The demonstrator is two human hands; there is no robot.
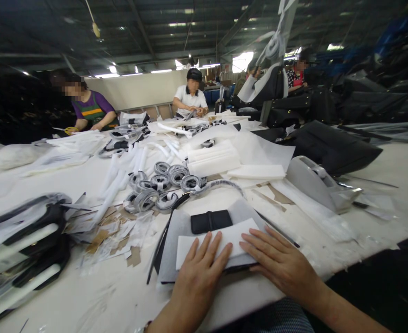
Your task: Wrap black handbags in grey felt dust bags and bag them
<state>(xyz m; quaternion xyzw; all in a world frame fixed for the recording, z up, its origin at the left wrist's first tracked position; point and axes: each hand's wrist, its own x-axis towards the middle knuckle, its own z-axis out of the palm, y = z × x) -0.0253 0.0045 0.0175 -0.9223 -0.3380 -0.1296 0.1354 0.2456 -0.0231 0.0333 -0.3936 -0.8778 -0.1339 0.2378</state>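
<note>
My left hand (204, 266) lies flat with its fingers spread on a white foam sheet (190, 247). On the sheet's right end rests my right hand (280, 256), also flat, fingers stretched out. The sheet lies across the front of a black handbag (160, 252), which is on its back and partly covered by thin whitish paper (178, 222). Just beyond the sheet sits a small black wallet-like piece (211, 222) with a strap round its middle. A wrapped handle (221, 183) arches away from the bag's far edge.
Several wrapped strap coils (160, 180) sit beyond the bag. Paper scraps (120, 236) lie to its left, near stacked black bags (27, 249). A tape dispenser (320, 182) and a black bag (332, 145) stand at right. White foam sheets (214, 157) are piled farther back. Co-workers (192, 95) work across the table.
</note>
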